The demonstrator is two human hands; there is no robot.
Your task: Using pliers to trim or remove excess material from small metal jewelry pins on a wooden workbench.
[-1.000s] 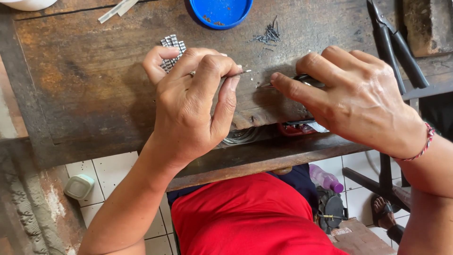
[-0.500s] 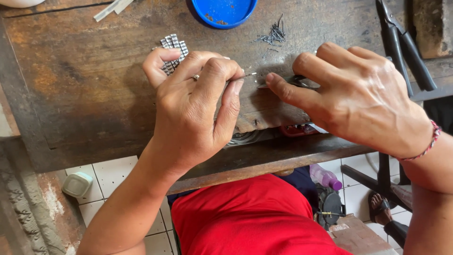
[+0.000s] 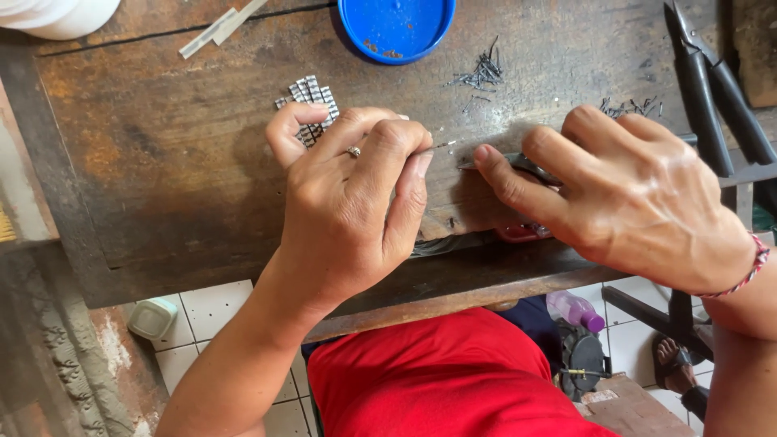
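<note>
The left hand (image 3: 356, 202) covers most of the thin wire (image 3: 443, 146), leaving only its tip out. The right hand (image 3: 631, 194) hides nearly all of its tool (image 3: 518, 164) (kind unclear). Above the wire, the blue lid (image 3: 396, 28) and white tub (image 3: 57, 14) are cut off by the top edge.

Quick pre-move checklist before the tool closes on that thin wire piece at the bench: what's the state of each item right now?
1. Left hand pinches thin wire piece at fingertips: ok.
2. Right hand grips small tool: ok.
3. Tool tip touching wire: not ok, a gap shows.
4. Tool type and jaw state: cannot tell, hand covers it.
5. Silver link strip lies behind left thumb, out of the path: ok.
6. Black pliers lie apart on wooden bench: ok.
</note>
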